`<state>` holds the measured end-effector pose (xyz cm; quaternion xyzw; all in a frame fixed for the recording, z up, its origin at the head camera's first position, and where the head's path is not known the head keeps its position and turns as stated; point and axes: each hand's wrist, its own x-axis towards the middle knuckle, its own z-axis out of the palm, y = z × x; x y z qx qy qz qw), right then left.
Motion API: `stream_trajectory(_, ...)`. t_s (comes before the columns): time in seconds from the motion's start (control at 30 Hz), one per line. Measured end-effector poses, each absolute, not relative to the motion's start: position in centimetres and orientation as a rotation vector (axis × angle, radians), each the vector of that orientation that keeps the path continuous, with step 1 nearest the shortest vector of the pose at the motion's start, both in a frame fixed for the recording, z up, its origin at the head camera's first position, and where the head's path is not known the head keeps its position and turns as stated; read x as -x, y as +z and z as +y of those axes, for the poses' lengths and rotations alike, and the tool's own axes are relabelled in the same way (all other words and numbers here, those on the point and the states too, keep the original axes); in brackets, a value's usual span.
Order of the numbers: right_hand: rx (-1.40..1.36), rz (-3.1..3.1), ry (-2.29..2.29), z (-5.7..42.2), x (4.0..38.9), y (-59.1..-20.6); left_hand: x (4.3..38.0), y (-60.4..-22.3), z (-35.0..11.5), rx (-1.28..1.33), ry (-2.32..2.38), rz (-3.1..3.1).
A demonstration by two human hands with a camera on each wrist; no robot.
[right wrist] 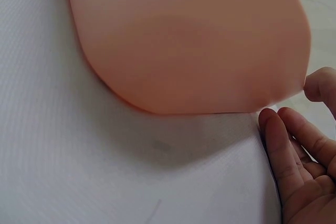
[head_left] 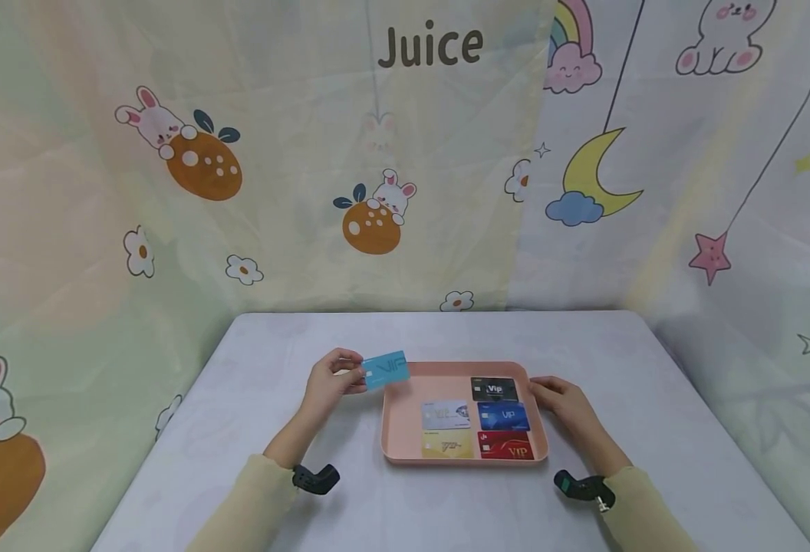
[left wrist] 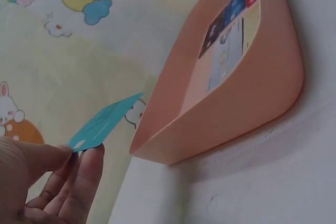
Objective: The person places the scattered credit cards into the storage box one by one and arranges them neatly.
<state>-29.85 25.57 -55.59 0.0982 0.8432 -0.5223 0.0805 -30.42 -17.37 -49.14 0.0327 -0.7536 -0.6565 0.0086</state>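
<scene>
My left hand (head_left: 334,377) pinches a light-blue VIP card (head_left: 386,369) between thumb and fingers, holding it raised at the tray's upper left corner. In the left wrist view the card (left wrist: 102,124) is tilted, with its near corner in the fingertips. The pink tray (head_left: 405,452) lies on the table. My right hand (head_left: 562,399) holds the tray's right edge, and in the right wrist view its thumb is at the rim and its fingers lie low against the tray wall (right wrist: 199,61). Inside are black (head_left: 494,389), silver (head_left: 444,415), blue (head_left: 504,416), gold (head_left: 448,444) and red (head_left: 505,445) cards.
The table (head_left: 308,337) has a white cover. Patterned cloth (head_left: 294,153) hangs behind it and along both sides. Each wrist wears a dark camera mount, one at the left wrist (head_left: 316,479) and another at the right wrist (head_left: 582,488).
</scene>
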Motion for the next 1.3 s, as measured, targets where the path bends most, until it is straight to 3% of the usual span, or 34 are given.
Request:
stream_trajectory(0.47,-0.298,2.517,-1.571,25.8,30.1,-55.6,31.1,-49.2,-14.1,0.121,-1.799,-2.526)
stream_trajectory(1.3,-0.322,2.509,-1.581,25.5,29.9,-55.7,31.4,-50.3,-10.7,0.294,-1.244,-2.742)
